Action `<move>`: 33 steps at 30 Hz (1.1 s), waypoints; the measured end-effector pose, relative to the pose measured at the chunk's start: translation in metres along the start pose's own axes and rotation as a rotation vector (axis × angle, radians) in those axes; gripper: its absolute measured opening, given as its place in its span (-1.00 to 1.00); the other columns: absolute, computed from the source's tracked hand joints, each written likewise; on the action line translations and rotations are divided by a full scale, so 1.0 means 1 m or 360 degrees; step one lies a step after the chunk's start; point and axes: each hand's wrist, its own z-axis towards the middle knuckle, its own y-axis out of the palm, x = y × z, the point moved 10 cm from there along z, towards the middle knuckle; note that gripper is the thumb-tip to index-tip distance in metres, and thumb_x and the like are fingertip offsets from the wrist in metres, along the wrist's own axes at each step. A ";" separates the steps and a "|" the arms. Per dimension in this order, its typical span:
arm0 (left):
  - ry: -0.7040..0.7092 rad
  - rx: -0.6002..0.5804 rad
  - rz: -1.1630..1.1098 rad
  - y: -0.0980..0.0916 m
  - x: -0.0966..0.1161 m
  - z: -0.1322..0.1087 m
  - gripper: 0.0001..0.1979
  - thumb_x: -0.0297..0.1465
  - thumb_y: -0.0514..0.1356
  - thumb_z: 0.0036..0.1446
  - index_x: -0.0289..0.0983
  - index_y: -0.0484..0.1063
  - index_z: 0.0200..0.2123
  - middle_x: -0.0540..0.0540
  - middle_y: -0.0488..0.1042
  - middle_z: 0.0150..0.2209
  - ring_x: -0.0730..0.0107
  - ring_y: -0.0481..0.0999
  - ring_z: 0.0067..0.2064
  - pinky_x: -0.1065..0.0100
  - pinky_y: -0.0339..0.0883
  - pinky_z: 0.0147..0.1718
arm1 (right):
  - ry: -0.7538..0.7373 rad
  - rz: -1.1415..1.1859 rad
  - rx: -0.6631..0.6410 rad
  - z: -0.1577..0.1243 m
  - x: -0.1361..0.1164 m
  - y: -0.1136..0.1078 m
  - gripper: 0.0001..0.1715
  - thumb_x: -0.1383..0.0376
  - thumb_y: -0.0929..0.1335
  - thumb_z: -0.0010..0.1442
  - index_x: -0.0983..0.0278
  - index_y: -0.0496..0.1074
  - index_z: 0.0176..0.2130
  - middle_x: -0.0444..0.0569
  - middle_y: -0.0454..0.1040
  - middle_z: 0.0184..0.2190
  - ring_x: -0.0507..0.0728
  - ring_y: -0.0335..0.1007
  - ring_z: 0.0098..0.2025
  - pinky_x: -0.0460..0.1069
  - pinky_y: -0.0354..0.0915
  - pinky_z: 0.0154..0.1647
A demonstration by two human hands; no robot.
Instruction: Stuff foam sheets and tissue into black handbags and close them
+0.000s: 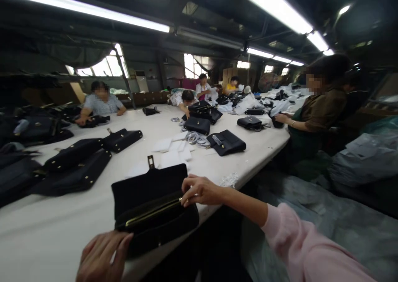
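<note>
A black handbag point(158, 232) lies at the near edge of the table with its flap point(149, 186) lifted back. A gold clasp plate point(151, 162) stands up from the flap's edge. Along the bag's mouth runs a gold zipper point(152, 212). My right hand point(199, 190) pinches at the zipper's right end, where a small bit of metal, apparently the zipper pull, shows at the fingertips. My left hand point(104, 255) grips the bag's lower left corner, thumb toward the front. The inside of the bag is dark.
More black bags point(74, 166) lie on the white table point(62, 224) to the left. White sheets point(174, 153), coiled straps point(195, 138) and another bag point(226, 143) lie ahead. Co-workers work around the table, one person point(323, 103) at right. Plastic-wrapped bundles point(367, 157) fill the right side.
</note>
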 end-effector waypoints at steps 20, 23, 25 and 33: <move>-0.0195 -0.0211 0.0072 0.028 0.091 -0.010 -0.78 -0.59 0.18 0.16 -0.32 0.36 -0.11 -0.15 0.50 -0.19 0.26 0.46 -0.10 0.15 0.21 -0.02 | 0.0445 -0.0470 -0.0099 0.016 -0.030 0.028 -0.79 0.22 0.42 0.20 0.28 0.48 -0.17 -0.01 0.49 -0.31 0.12 0.39 -0.26 -0.04 0.19 -0.29; -0.0187 -0.0190 0.0113 0.025 0.094 -0.007 -0.71 -0.61 0.20 0.13 -0.33 0.38 -0.06 -0.14 0.51 -0.21 0.26 0.46 -0.14 0.18 0.23 -0.08 | 0.0665 -0.0641 -0.0184 0.028 -0.012 0.046 -0.83 0.34 0.30 0.27 0.28 0.47 -0.15 0.03 0.51 -0.36 0.14 0.42 -0.34 -0.02 0.16 -0.32; -0.0189 -0.0210 0.0146 0.025 0.091 0.001 -0.74 -0.59 0.20 0.15 -0.34 0.39 -0.07 -0.14 0.51 -0.22 0.26 0.46 -0.17 0.20 0.23 -0.11 | 0.0773 -0.0592 -0.0117 0.036 0.002 0.046 -0.81 0.34 0.31 0.25 0.27 0.48 -0.14 0.03 0.52 -0.36 0.14 0.43 -0.34 -0.02 0.17 -0.32; -0.0160 -0.0147 0.0101 0.034 0.061 0.023 -0.83 -0.58 0.12 0.20 -0.30 0.42 -0.16 -0.11 0.52 -0.25 0.24 0.46 -0.18 0.18 0.23 -0.10 | 0.0922 0.0813 0.0096 0.043 0.085 0.019 -0.61 0.06 0.34 0.21 0.34 0.50 -0.21 -0.08 0.46 -0.46 0.04 0.36 -0.45 -0.10 0.24 -0.46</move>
